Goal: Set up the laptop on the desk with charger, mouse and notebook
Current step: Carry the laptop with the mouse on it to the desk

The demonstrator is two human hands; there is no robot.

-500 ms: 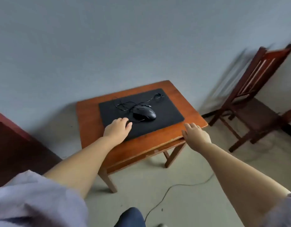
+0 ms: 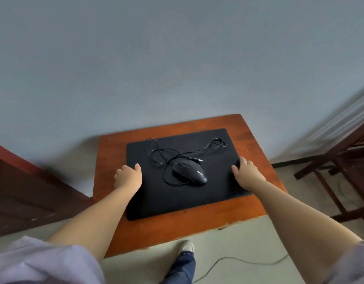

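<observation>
Change: the left hand (image 2: 128, 177) and right hand (image 2: 246, 175), earlier near the desk's (image 2: 177, 228) front edge, are now being pressed on the laptop's (image 2: 183, 199) side edges.
Hands: fingers are being curled loosely over each edge.
Laptop: shut, black, being kept mid-desk.
Mouse (image 2: 190, 174): being carried on the lid, cord tangled.

One small wooden desk (image 2: 177, 224) stands against the wall. On the desk lies one closed black laptop (image 2: 177, 195). One black mouse (image 2: 190, 174) sits on top of the laptop, with one thin cable (image 2: 156, 154) looped loosely behind it. Two hands are at the laptop: the left hand (image 2: 128, 177) at its left edge, the right hand (image 2: 247, 175) at its right edge. One wooden chair (image 2: 344, 167) stands right of the desk. One foot (image 2: 186, 248) shows below the desk.
</observation>
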